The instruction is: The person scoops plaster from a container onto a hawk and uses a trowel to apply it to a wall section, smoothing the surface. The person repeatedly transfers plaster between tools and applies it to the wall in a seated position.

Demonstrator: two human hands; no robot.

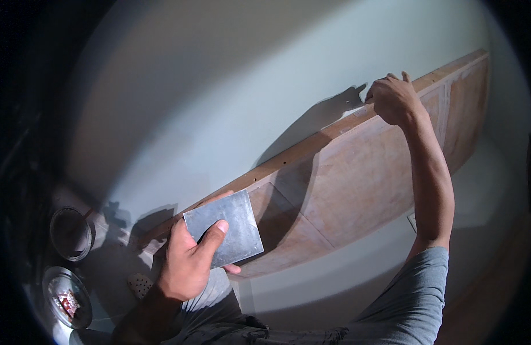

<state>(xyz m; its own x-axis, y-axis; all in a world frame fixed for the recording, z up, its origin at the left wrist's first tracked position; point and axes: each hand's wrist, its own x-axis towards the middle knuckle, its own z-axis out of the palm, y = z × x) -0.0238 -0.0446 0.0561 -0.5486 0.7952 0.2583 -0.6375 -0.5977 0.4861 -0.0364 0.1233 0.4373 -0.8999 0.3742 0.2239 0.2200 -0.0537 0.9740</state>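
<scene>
My left hand (188,259) grips a flat, square grey plate (226,230), thumb across its face and fingers behind it. The plate has pale smears and is tilted in front of the lower end of a long wooden panel (363,172). That panel stands against the pale wall, with a narrow top edge and whitish streaks along its seams. My right hand (394,99) is stretched out to the panel's top edge, where it meets the wall. Its fingers are curled in, with one sticking up; whatever they hold is hidden behind the hand.
A round dark container (71,233) stands at the far left. Below it, a shiny round basin (67,296) holds something red and white. A spotted white shoe (139,284) is beside my left forearm. The pale wall (265,75) carries shadows of my arms.
</scene>
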